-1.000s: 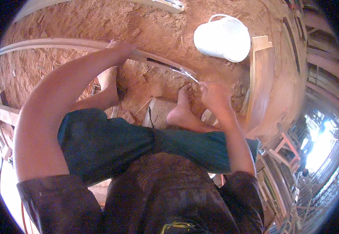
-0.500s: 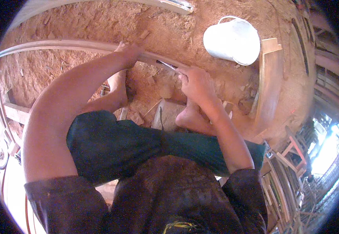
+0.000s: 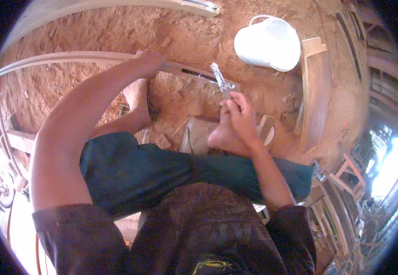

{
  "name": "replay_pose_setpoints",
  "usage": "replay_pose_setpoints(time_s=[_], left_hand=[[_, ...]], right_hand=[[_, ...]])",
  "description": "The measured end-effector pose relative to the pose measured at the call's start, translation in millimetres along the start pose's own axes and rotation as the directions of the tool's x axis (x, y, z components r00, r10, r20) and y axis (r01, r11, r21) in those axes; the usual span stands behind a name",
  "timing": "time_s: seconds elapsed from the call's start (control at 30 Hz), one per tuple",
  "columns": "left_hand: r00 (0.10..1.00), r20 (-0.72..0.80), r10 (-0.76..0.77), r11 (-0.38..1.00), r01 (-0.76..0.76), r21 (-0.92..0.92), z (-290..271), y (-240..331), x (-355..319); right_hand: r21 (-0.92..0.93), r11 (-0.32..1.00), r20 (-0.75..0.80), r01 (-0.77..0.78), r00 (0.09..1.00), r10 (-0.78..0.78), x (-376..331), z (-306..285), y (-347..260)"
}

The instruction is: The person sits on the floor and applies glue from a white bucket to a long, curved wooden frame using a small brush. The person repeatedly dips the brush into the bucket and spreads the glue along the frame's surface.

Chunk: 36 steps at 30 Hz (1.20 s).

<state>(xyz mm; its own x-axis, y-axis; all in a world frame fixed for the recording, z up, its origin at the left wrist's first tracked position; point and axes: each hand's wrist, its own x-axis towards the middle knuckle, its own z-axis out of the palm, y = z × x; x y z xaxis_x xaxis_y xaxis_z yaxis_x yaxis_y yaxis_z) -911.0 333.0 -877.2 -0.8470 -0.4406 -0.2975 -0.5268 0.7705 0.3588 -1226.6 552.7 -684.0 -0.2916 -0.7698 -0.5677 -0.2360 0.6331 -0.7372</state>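
A long wooden board (image 3: 89, 57) stretches across the far side from the left. My left hand (image 3: 151, 63) is closed over its edge partway along. Near the board's right end is a dark, narrow slot (image 3: 196, 74) with white paste beside it. My right hand (image 3: 242, 114) grips a slim flat stick-like tool (image 3: 219, 79) by its lower end. The tool points up and away, and its upper part is coated in whitish paste. It stands at the board's right end; whether it touches the wood I cannot tell.
A white bucket (image 3: 268, 44) lies tipped on the reddish, shaving-strewn ground at the far right. Beside it is a brown plank (image 3: 317, 96) with a cut end. Another pale board (image 3: 162, 5) lies along the far edge. My bare feet and offcuts are below the board.
My right hand has drawn back from the board toward me, and the tool has swung upright. More of the dark slot shows. My left hand keeps its hold.
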Motion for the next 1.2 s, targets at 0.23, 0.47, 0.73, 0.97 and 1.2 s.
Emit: replay_pose_setpoints(time_s=[0.23,0.47,0.73,0.97,1.2], left_hand=[[0.931,0.338,-0.14,0.982,0.175,-0.076,-110,31,31],[0.948,0.282,-0.146,0.978,0.181,-0.102,-99,11,32],[0.927,0.336,-0.169,0.955,0.238,-0.179,-119,18,44],[0.943,0.29,-0.163,0.969,0.209,-0.134,-89,12,38],[0.972,0.202,-0.12,0.972,0.157,-0.178,-71,7,28]], right_hand=[[0.381,0.918,-0.061,-0.106,0.988,0.14,44,59,26],[0.301,0.901,-0.028,-0.311,0.942,0.335,25,75,20],[0.465,0.858,-0.029,-0.217,0.965,0.26,3,91,61],[0.309,0.941,-0.256,-0.137,0.941,0.222,70,85,43],[0.046,0.996,-0.288,-0.078,0.954,0.088,7,139,105]])
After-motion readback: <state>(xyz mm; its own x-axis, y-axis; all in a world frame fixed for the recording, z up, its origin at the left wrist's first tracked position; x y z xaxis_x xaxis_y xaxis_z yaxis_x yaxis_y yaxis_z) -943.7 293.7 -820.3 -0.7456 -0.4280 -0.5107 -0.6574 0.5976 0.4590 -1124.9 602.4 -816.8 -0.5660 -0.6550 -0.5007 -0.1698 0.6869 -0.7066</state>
